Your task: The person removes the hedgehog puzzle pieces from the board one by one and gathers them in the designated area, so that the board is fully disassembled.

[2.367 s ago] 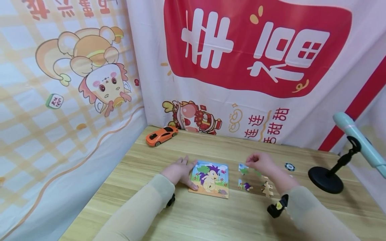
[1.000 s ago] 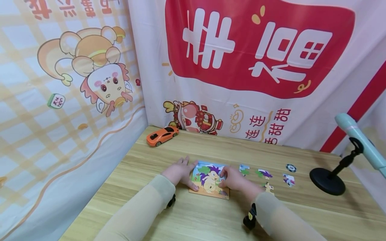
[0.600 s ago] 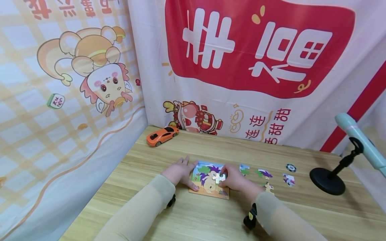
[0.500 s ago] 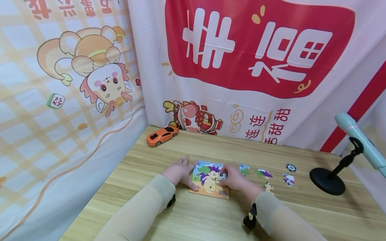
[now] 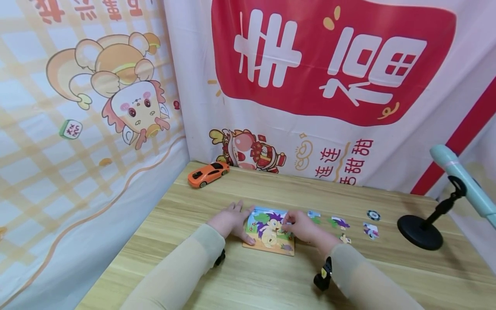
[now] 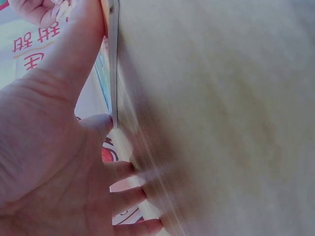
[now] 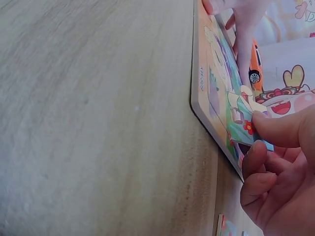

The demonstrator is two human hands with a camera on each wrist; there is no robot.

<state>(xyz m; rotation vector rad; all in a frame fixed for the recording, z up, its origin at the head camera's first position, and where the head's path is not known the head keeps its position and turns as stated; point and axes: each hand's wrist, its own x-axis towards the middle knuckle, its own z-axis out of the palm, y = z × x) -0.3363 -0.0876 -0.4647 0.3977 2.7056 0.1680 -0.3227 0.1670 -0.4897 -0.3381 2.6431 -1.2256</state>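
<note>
A square jigsaw puzzle board (image 5: 271, 247) with a purple-haired hedgehog picture lies flat on the table. My left hand (image 5: 232, 221) rests at its left edge, thumb over the front left corner and the other fingers stretched out on the tabletop. Over the board's right part, my right hand (image 5: 300, 226) pinches a puzzle piece (image 7: 242, 120) between thumb and forefinger. In the right wrist view this piece shows green and blue with a red flower, tilted up from the board. A dark gap in the picture shows just below it. The right fingers hide part of the piece.
Several loose puzzle pieces (image 5: 370, 231) lie right of the board, with a round blue-and-white chip (image 5: 373, 215) behind them. Farther right, a black stand (image 5: 420, 232) bears a mint microphone (image 5: 461, 178). An orange toy car (image 5: 209, 174) sits at the back left, before the printed curtain.
My right hand has come left from the loose pieces to the board with a piece, tilting it there. It now sits slightly higher and turned. My left hand has stayed put.
</note>
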